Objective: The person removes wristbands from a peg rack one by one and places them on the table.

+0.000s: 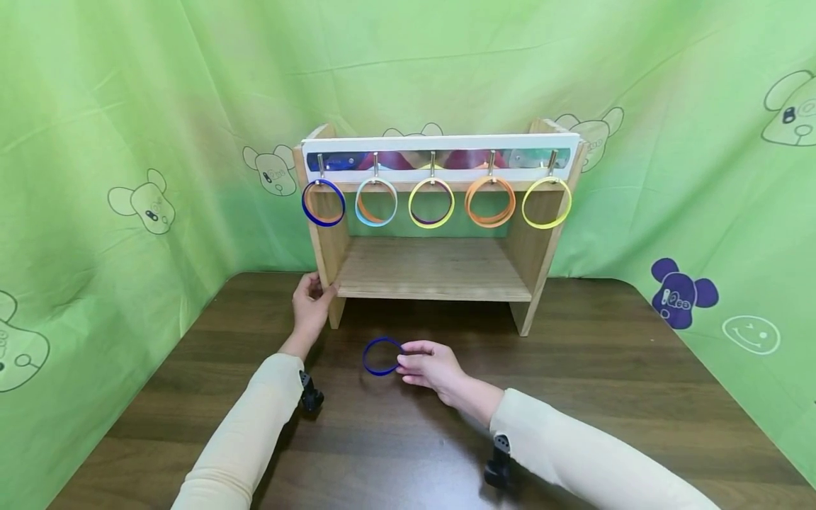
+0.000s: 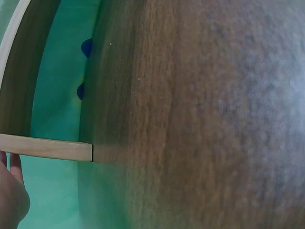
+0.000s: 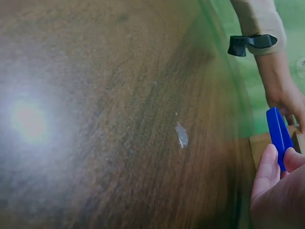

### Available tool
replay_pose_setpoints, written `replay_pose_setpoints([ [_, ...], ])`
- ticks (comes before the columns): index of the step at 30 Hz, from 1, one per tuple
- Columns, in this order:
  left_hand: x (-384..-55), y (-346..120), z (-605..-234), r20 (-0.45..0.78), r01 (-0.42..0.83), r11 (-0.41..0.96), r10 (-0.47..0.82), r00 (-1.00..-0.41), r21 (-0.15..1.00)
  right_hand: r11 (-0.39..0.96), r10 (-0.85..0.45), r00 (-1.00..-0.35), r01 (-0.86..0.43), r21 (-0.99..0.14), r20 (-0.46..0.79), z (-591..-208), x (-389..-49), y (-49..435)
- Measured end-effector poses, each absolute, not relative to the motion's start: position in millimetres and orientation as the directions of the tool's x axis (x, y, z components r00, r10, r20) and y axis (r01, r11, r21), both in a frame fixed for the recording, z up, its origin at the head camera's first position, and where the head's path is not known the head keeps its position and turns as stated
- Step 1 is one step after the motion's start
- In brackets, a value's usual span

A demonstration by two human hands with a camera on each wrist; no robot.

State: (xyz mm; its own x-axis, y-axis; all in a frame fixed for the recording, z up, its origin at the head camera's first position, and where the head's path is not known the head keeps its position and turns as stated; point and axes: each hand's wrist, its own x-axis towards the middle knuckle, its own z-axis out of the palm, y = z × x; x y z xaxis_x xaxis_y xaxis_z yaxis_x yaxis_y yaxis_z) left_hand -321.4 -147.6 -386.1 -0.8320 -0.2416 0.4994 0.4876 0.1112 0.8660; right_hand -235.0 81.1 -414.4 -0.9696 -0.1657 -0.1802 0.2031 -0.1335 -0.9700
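Note:
A dark blue ring [image 1: 366, 360] is pinched at its right side between the thumb and fingers of my right hand [image 1: 433, 368], in front of the wooden rack. The right wrist view shows the same blue ring [image 3: 279, 133] edge-on between thumb and fingertips. My left hand [image 1: 310, 308] holds the left side panel of the wooden rack [image 1: 433, 265] low down, thumb at its front edge. Part of that hand [image 2: 12, 195] shows beside the panel in the left wrist view. Coloured rings hang from the rack's hooks: a blue ring [image 1: 304, 205] leftmost, then light blue, yellow, orange and yellow ones.
The rack stands at the back of a brown wooden table [image 1: 395, 453], its hooks fixed to a white-framed front bar [image 1: 440, 143]. Behind and around the table hangs a green curtain [image 1: 191, 85] with printed bear figures. Both wrists wear small black cameras [image 1: 497, 464].

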Motion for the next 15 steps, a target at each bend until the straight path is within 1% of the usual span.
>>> replay_pose_setpoints([
  [5, -323, -148, -388, 0.502, 0.49, 0.112, -0.241, -0.831, 0.865, -0.109, -0.165, -0.969, 0.203, -0.973, -0.184, -419, -240, 72],
  [12, -347, -154, -410, 0.479, 0.475, 0.085, -0.26, -0.838, 0.876, -0.088, -0.157, -0.971, 0.197, -0.976, -0.182, -424, -248, 63],
  [15, -350, -155, -413, 0.478, 0.474, 0.084, -0.272, -0.835, 0.877, -0.083, -0.153, -0.972, 0.192, -0.978, -0.178, -424, -251, 60],
])
